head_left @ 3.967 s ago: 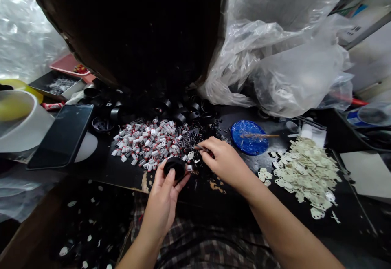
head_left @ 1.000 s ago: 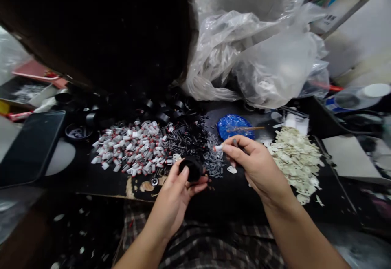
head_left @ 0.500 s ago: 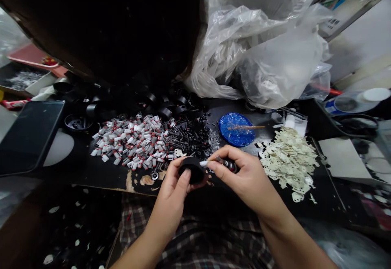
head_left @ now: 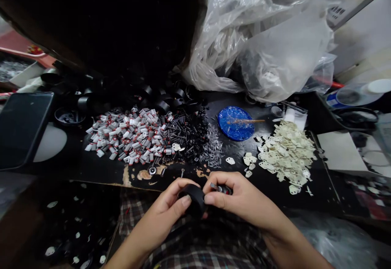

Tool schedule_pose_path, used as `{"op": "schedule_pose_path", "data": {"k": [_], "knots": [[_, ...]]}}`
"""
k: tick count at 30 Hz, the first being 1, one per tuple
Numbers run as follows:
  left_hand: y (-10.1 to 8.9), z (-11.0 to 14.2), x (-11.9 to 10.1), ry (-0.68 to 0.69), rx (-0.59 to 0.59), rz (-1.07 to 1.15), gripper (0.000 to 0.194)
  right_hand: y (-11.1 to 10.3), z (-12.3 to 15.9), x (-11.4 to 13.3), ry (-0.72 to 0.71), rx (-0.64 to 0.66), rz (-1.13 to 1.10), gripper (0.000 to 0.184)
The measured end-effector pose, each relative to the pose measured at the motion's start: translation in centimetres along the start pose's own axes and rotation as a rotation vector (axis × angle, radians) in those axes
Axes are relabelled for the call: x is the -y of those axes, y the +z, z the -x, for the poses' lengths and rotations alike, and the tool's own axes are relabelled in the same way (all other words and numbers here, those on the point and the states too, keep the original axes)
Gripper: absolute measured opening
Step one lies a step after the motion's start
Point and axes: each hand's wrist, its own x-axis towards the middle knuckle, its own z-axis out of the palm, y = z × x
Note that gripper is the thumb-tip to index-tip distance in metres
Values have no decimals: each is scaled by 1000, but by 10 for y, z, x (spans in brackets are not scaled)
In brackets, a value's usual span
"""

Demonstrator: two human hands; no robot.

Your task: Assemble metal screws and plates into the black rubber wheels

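Close to my lap, my left hand (head_left: 171,206) is closed around a round black plastic cup-shaped part (head_left: 194,199), thumb over its rim. My right hand (head_left: 241,197) has its thumb and forefinger pressed against the right side of that part. Whatever lies under those fingertips is hidden. Tucked in the same hand is a short tool (head_left: 222,188) with a flat metal tip, pointing left. Past the hands lie a heap of small grey-and-white pieces with red bands (head_left: 128,134), dark springs (head_left: 175,132), small grey slivers (head_left: 212,146) and a pile of cream flat plates (head_left: 287,155).
A blue lid (head_left: 236,124) with a brown stick across it stands behind the slivers. Clear plastic bags (head_left: 262,49) bulge at the back. More black round parts (head_left: 163,105) sit along the rear, and a phone (head_left: 24,126) is at the left.
Both hands have come down towards my lap with the black part. A white piece that showed between the right fingertips is now out of sight against the part's side.
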Motion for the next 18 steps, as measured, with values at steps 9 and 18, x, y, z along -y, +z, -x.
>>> {"op": "schedule_pose_path", "data": {"k": [9, 18], "knots": [[7, -18, 1, 134, -262, 218, 24, 9, -33, -16, -212, -490, 1073, 9], [2, -28, -9, 228, -309, 182, 23, 12, -37, -18, -274, -531, 1148, 7]]}}
